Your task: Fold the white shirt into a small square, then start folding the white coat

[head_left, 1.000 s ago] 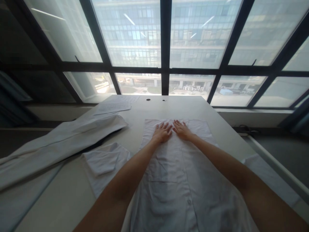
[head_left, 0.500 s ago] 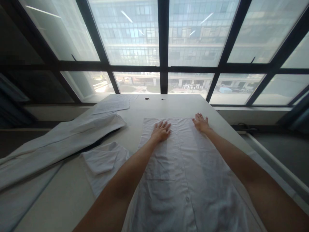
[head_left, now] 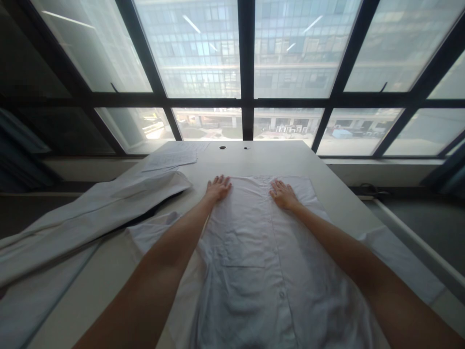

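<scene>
Left hand (head_left: 218, 188) palm down, fingers a bit spread, on the far left corner of the white garment (head_left: 250, 213); nothing pinched that I can see. Right hand (head_left: 284, 195) flat too, fingers closer together, on the same far edge, just right of the button strip (head_left: 275, 240). The garment lies between and under my hands and runs from them back toward me, lightly creased. Pocket (head_left: 244, 249) sits nearer me than my left hand and slightly right of it; one button (head_left: 282, 294) shows well this side of my right hand. White table (head_left: 269, 161) under it all, bare stretch just past my fingertips, with a dark round hole (head_left: 223, 147) beyond my left hand. Left of that hand: a long pale fabric piece (head_left: 109, 201), papers (head_left: 174, 157) farther off. More white cloth (head_left: 403, 264) lies right of my right forearm (can't tell if it's a sleeve). Windows (head_left: 203, 53) beyond both hands.
</scene>
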`<state>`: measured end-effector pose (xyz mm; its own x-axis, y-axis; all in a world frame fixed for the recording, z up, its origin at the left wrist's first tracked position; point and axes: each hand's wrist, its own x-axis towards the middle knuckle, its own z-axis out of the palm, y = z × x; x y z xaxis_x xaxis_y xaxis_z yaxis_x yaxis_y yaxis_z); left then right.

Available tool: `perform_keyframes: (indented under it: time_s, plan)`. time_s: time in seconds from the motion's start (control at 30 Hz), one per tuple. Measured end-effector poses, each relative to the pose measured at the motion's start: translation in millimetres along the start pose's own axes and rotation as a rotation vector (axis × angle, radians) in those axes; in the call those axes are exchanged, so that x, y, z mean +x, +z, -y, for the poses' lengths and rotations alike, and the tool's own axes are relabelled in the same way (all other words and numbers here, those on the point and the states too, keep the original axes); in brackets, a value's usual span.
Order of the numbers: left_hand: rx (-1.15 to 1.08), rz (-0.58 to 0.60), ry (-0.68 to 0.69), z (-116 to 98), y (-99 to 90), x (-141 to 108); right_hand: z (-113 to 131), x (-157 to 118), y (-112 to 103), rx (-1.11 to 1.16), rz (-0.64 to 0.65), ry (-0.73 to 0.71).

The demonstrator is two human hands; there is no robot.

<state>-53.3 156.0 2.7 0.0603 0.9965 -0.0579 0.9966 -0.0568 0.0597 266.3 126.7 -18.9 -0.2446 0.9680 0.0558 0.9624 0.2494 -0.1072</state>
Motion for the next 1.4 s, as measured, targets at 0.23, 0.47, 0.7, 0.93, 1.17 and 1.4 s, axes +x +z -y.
perform_keyframes:
  time_s: [0.23,0.47,0.7,0.93,1.17,1.4]
  plan:
    - [0.05,0.013,-0.007,12,-20.4,-17,1,2,4,0.045,-0.041,-0.004]
    - [0.054,0.162,0.599,-43,-25.3,-146,15,-27,-13,0.184,-0.205,0.068]
    - [-0.078,0.046,0.685,-39,21.6,-281,20,-169,1,0.209,-0.052,-0.133]
    - [-0.083,-0.041,0.634,-30,29.5,-303,-5,-256,14,0.079,-0.095,-0.046]
    - [-0.068,-0.023,0.606,-32,24.4,-298,-11,-267,12,0.04,-0.105,0.026]
    - [-0.061,-0.048,0.585,-35,23.2,-249,-21,-210,3,0.012,-0.054,0.012]
